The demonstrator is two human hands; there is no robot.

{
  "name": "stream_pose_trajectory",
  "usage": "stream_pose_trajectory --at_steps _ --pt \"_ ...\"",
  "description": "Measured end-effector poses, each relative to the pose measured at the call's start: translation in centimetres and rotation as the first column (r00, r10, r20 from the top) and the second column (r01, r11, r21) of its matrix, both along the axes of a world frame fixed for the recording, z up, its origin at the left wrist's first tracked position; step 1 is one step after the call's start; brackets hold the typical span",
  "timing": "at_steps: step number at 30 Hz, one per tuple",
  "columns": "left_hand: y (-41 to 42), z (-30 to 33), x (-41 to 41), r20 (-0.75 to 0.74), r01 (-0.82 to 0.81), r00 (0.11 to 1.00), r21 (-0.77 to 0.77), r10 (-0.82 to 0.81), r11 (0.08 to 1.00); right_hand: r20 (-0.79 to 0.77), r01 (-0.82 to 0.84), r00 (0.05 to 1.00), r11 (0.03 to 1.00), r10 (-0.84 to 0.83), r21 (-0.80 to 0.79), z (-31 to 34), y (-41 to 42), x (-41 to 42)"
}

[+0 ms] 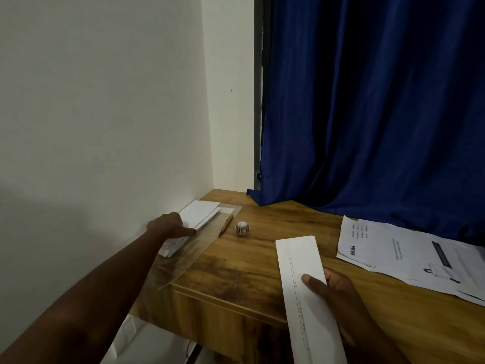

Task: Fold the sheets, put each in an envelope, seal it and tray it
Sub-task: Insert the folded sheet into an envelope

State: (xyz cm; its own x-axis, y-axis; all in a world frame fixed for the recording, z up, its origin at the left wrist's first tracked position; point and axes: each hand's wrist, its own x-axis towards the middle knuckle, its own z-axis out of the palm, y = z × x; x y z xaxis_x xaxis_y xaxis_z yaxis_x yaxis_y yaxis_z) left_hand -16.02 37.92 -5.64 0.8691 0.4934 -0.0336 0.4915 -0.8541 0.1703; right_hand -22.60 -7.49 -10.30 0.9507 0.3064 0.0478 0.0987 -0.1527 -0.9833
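Two hands at a brown wood-grain bench (pixel 252 261); folded sheet held, envelopes reached for.

Left hand (pixel 170 227): arm outstretched, fingers extended, resting open on the stack of white envelopes (pixel 199 214) that lies on a clear plastic tray (pixel 189 256) by the wall; envelope count cannot be told. Right hand (pixel 333 287): thumb on top, gripping one long folded white sheet (pixel 301 261) above the bench's near edge. Also: one pile of printed white sheets (pixel 409 248), far right; one brown pen (pixel 226 225); one small sticker roll (pixel 242 228).
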Motion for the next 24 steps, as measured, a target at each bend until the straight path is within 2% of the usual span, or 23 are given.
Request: stream_pose_trajectory --at_steps 7,10,15,20,24 --pt "0.6 -0.5 0.5 0.040 0.000 0.999 0.085 -0.003 0.996 -0.012 -0.002 1.000 1.000 0.002 -0.013 0.1 0.1 0.3" --pt "0.1 -0.4 0.6 0.044 0.017 0.999 0.181 -0.025 0.983 -0.017 0.005 1.000 1.000 -0.005 -0.015 0.0 0.1 0.5" --pt "-1.4 -0.5 0.7 0.047 0.043 0.997 0.409 -0.068 0.911 -0.016 0.007 1.000 1.000 -0.008 -0.017 -0.4 0.0 0.9" --pt "-1.2 -0.8 0.6 0.089 0.045 0.991 0.503 -0.103 0.863 -0.032 0.017 0.999 1.000 -0.018 -0.015 -0.4 0.1 1.0" --pt "-0.1 1.1 0.0 0.174 -0.025 0.980 0.582 -0.094 0.813 -0.024 0.017 1.000 1.000 -0.017 -0.010 -0.4 0.1 1.0"
